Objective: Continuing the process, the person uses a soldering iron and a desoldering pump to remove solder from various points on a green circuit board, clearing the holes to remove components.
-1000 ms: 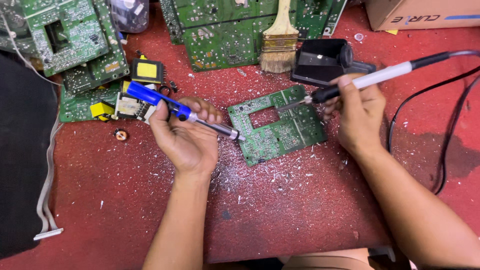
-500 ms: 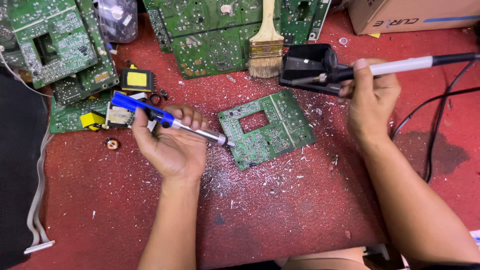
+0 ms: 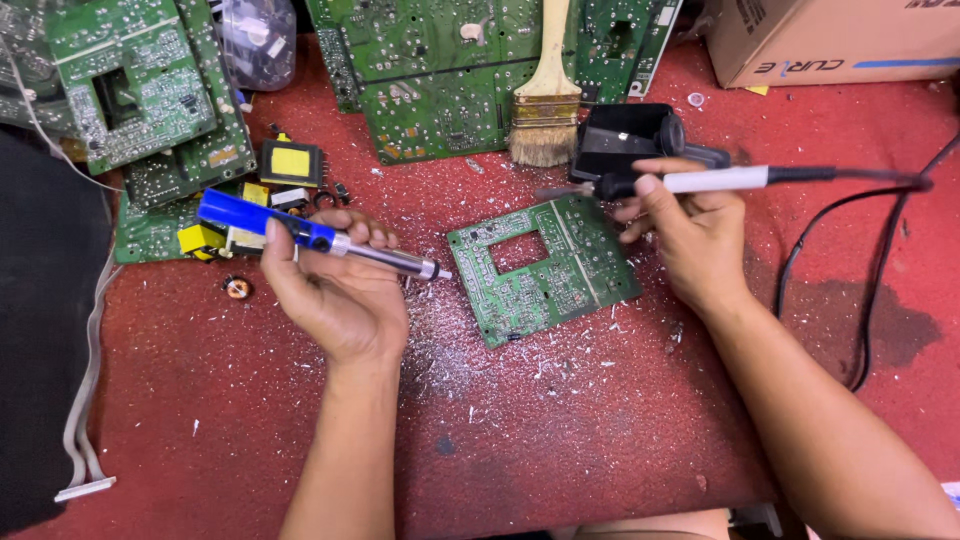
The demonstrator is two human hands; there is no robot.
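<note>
The left hand [image 3: 335, 290] is closed around a blue-handled desoldering pump [image 3: 320, 240], its metal nozzle pointing toward the small green circuit board [image 3: 545, 268] and hanging just short of that board's near edge; the right hand [image 3: 690, 235] pinches a white-handled soldering iron [image 3: 700, 181] like a pen, tip aimed leftward above the board's far corner, clear of it; the board lies flat on the red surface [image 3: 560, 430] between the two hands, amid pale solder flecks. To work a joint well, the iron would likely need to touch one pad only until the solder flows; the pump nozzle should sit close and upright over it; the iron's cord [image 3: 860, 290], trailing beyond the right wrist, is best kept slack.
</note>
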